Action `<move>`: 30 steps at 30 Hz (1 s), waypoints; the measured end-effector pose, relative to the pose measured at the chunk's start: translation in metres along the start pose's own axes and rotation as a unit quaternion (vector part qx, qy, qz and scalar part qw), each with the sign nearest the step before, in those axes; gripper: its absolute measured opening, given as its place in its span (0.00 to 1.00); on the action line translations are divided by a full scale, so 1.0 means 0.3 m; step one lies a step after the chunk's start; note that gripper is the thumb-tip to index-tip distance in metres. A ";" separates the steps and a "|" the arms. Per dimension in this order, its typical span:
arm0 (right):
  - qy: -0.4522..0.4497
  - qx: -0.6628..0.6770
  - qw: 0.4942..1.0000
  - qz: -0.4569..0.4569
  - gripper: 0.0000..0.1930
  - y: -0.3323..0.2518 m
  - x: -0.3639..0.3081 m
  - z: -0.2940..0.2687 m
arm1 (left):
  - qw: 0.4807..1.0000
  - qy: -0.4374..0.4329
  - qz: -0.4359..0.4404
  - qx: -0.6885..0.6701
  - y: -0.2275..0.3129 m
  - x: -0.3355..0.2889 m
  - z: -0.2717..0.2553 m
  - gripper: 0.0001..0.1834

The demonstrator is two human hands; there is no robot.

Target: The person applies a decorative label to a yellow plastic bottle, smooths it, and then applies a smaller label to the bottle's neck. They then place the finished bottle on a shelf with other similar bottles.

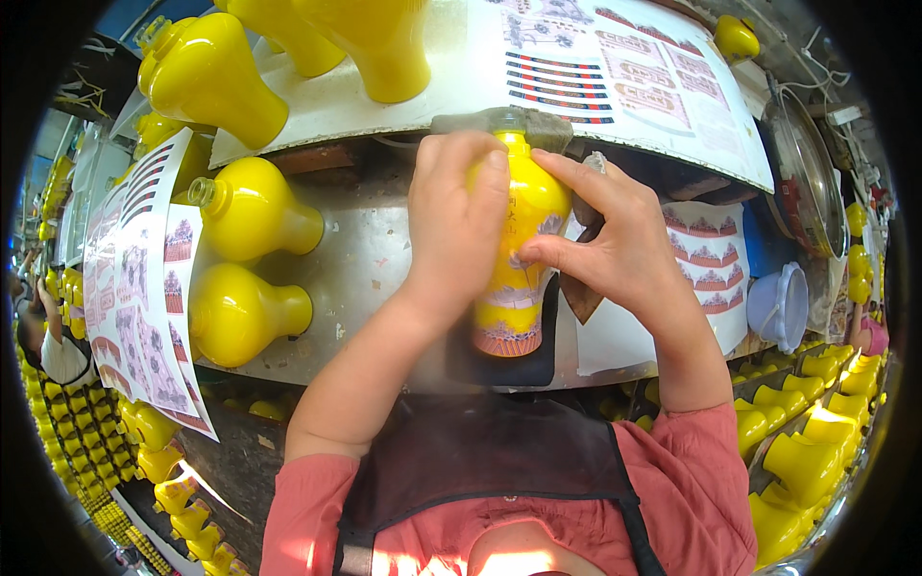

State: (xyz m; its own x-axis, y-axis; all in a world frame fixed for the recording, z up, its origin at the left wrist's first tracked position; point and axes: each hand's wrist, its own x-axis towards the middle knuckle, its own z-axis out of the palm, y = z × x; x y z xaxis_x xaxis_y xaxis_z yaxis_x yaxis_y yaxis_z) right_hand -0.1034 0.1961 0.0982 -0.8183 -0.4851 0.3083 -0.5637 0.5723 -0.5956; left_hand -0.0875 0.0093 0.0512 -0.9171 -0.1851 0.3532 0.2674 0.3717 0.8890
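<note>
A glossy yellow bottle point(523, 206) lies in front of me, its neck pointing away and its base toward me. Purple and pink printed decals wrap its lower body, with dark characters higher up. My left hand point(453, 216) is closed round its left side. The right hand point(605, 226) grips the other side, thumb pressed on the decal and forefinger near the shoulder. Below that palm shows a brown pointed flat piece point(581, 293); whether the hand holds it, I cannot tell. A dark pad point(461, 360) lies under the bottle.
Two yellow bottles point(254, 206) lie on the metal worktop at left, beside a hanging decal sheet point(134, 278). More yellow bottles point(389, 48) stand on the raised white board point(461, 82), which also bears decal sheets point(615, 67). A pale bucket point(780, 307) sits at right.
</note>
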 end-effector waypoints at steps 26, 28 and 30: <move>-0.025 0.062 0.995 0.072 0.35 -0.023 -0.009 -0.016 | 0.987 -0.042 0.151 -0.030 -0.085 -0.080 -0.030 0.28; -0.033 0.112 0.982 0.151 0.31 -0.029 0.003 -0.034 | 0.986 -0.058 0.152 -0.037 -0.095 -0.082 -0.038 0.30; -0.017 0.221 0.932 0.288 0.23 -0.025 0.029 -0.070 | 0.984 -0.044 0.164 -0.052 -0.100 -0.094 -0.034 0.31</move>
State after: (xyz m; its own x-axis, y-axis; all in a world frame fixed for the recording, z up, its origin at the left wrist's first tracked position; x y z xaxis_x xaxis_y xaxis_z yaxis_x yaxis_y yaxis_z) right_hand -0.1086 0.2014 0.1208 -0.9624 -0.2069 -0.1758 0.0748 0.4205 -0.9042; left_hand -0.0667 -0.0060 0.0176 -0.7971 0.0115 0.6038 0.5782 0.3031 0.7575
